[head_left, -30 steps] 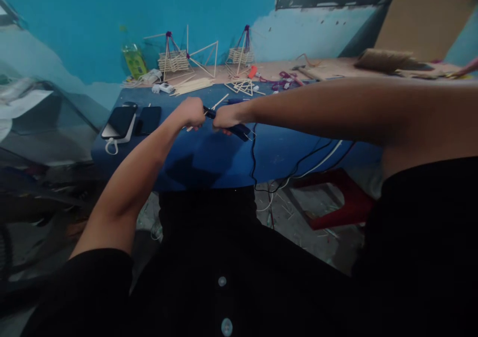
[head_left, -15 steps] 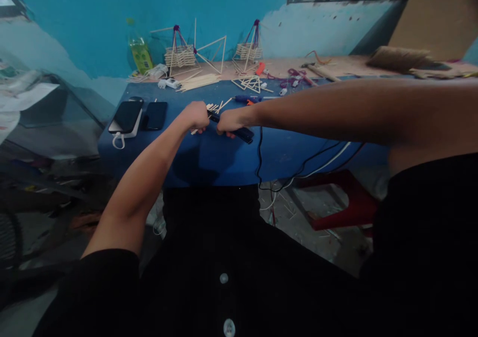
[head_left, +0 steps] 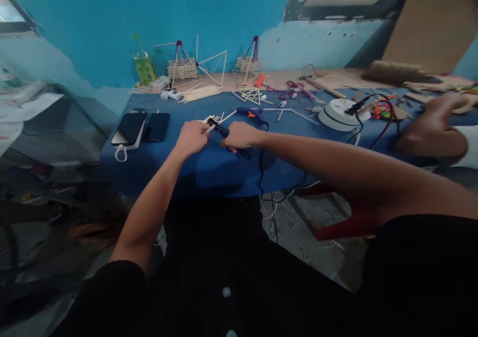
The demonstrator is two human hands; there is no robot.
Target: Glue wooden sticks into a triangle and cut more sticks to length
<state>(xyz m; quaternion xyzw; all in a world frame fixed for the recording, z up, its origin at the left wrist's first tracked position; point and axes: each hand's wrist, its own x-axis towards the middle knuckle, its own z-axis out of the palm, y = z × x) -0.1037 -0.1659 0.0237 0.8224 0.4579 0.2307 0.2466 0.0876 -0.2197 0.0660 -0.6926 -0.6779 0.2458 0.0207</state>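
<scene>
My right hand (head_left: pixel 239 135) is closed around a dark corded glue gun (head_left: pixel 247 153), its nozzle pointing left toward my left hand. My left hand (head_left: pixel 191 137) is closed on thin wooden sticks (head_left: pixel 212 121) held against the blue table (head_left: pixel 209 165). The tool's black cord (head_left: pixel 261 177) drops over the table's front edge.
Two phones (head_left: pixel 129 128) lie at the table's left. A second blue glue gun (head_left: pixel 249 112), loose sticks (head_left: pixel 197 93) and stick models (head_left: pixel 182 68) sit farther back. A white round socket reel (head_left: pixel 338 114) is at right, near another person's hand (head_left: pixel 429 128). A red stool (head_left: pixel 343 222) stands below.
The view has tilted down and widened, bringing the socket reel and another person's hand into sight at right. My hands stay together on the sticks and glue gun.
</scene>
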